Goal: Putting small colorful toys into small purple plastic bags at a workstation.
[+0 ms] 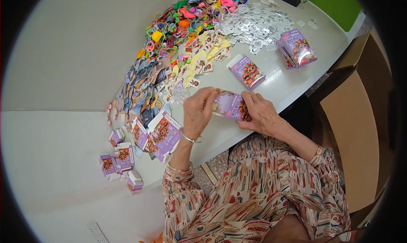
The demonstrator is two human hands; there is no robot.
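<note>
A small purple printed carton (235,109) is held between my two hands above the table's front edge. My right hand (262,114) grips its right end, with the thumb below and the fingers over the top. At its left end, my left hand (199,110) pinches a lilac-and-tan printed piece (221,102). Whether that piece is a packet inside the carton or part of the carton itself, I cannot tell. Just beyond, a closed purple carton (247,72) lies on the table. Near my left wrist rest flattened, unfolded purple cartons (164,135).
Behind my hands spread heaps of colourful small toys (182,20), clear packets (256,24), picture cards (207,52) and bluish printed pieces (142,88). Stacked cartons (300,48) stand at the far right. Several small cartons (123,156) lie left. A large cardboard box (352,128) stands right of me.
</note>
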